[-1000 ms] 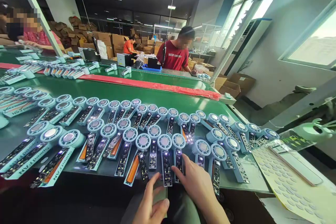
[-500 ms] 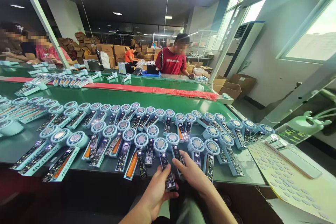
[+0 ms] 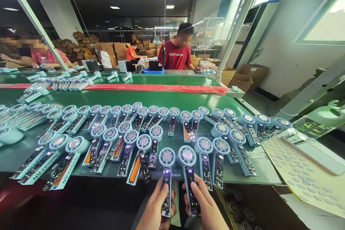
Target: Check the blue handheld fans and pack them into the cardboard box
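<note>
My left hand (image 3: 157, 205) is closed round the handle of a light-blue handheld fan (image 3: 167, 157), thumb on its bare circuit board. A second fan (image 3: 186, 156) of the same kind is in my right hand (image 3: 205, 201), its thumb also against the board. Both fans stand side by side, round heads away from me, just over the bench's near edge, and a small lit display shows on each board. Close to the right one lies another fan (image 3: 204, 145). Left of my hands, a fan with an orange battery (image 3: 134, 170) showing has its board hanging loose.
Rows of similar fans (image 3: 125, 127) cover the green bench (image 3: 107, 97). A red strip (image 3: 151, 87) runs across it. At right lies a yellow sheet with round stickers (image 3: 304, 176). A person in a red shirt (image 3: 176, 55) works across the bench; cardboard boxes (image 3: 246, 75) stand beyond.
My right hand has taken up the second fan and drawn it toward me beside the left one. The left-hand fan has shifted slightly lower. The camera view has tilted down a little.
</note>
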